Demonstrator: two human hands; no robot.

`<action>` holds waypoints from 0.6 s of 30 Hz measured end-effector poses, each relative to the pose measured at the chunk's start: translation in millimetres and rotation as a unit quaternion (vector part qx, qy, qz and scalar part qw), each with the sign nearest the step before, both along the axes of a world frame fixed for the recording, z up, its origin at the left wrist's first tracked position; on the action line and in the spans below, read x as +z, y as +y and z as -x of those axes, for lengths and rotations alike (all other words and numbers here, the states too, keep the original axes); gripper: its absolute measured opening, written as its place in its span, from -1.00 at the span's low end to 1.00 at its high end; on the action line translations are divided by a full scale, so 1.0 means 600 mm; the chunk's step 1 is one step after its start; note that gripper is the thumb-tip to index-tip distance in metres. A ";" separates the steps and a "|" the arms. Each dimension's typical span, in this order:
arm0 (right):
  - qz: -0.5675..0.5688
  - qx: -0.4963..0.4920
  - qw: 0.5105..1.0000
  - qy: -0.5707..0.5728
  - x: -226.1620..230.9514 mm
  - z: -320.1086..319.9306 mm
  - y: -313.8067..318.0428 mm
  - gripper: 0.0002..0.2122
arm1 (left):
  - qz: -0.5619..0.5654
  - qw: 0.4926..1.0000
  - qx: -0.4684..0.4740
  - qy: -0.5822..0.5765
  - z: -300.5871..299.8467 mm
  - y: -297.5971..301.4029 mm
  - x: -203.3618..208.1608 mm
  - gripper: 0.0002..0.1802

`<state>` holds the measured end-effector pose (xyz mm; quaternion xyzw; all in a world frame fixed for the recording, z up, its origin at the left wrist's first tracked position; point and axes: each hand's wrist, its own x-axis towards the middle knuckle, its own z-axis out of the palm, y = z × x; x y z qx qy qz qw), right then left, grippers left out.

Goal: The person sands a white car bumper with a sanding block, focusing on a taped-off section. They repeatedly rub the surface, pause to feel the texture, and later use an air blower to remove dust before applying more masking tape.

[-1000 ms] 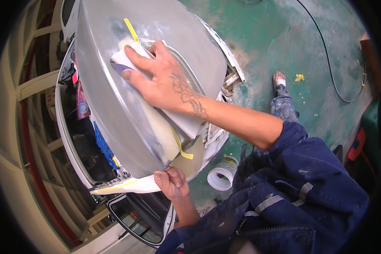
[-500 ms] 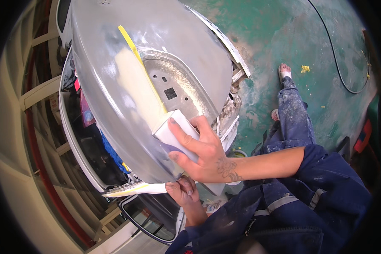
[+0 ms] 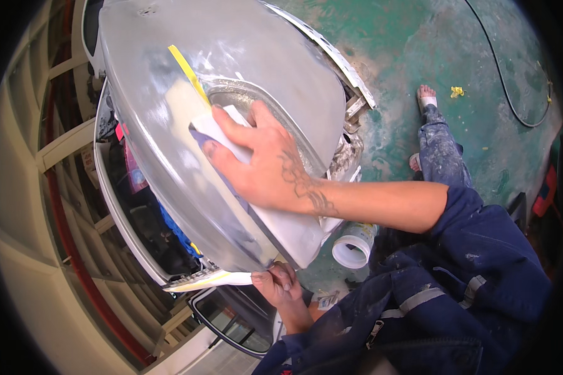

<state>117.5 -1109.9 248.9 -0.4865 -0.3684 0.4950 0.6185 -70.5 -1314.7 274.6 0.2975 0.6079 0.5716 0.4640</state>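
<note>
My right hand (image 3: 263,162) is closed around a long white sanding block (image 3: 288,231). Purple sandpaper shows along the block's lower edge. The block lies on a grey car body panel (image 3: 162,137), over a cream filler patch (image 3: 182,100). Yellow masking tape (image 3: 187,72) borders the patch, beside an oval recess (image 3: 244,94) that my hand and the block mostly cover. Down at the panel's near corner, my left hand (image 3: 280,286) has its fingers curled over the edge.
A white plastic tub (image 3: 351,249) stands right of the panel. A black hose (image 3: 503,87) curves across the green floor (image 3: 394,37), near a yellow scrap (image 3: 457,92). A car window (image 3: 231,325) lies below my left hand. Shelving (image 3: 75,137) lines the left side.
My right hand has slid the sanding block up and left along the filler patch, covering the recess. The left hand stays at the panel corner. More of the white tub shows.
</note>
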 end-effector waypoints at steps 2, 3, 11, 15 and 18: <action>0.053 -0.003 0.998 0.016 0.000 -0.001 0.061 -0.52 | -0.012 1.000 -0.015 0.000 -0.009 0.000 0.000 -0.59; 0.051 -0.001 0.997 0.058 0.005 0.002 0.022 -0.52 | -0.020 0.999 -0.027 -0.004 -0.005 0.008 -0.004 -0.59; 0.023 0.022 0.999 0.041 -0.003 -0.015 0.034 -0.52 | -0.024 0.998 -0.054 -0.014 0.008 -0.002 0.001 -0.60; -0.017 -0.005 0.998 0.058 -0.020 0.008 -0.072 -0.49 | -0.008 0.999 -0.033 -0.002 -0.003 0.000 0.008 -0.61; -0.055 -0.006 0.997 0.045 -0.036 0.023 -0.102 -0.48 | -0.011 0.999 -0.038 -0.004 0.005 -0.006 0.002 -0.62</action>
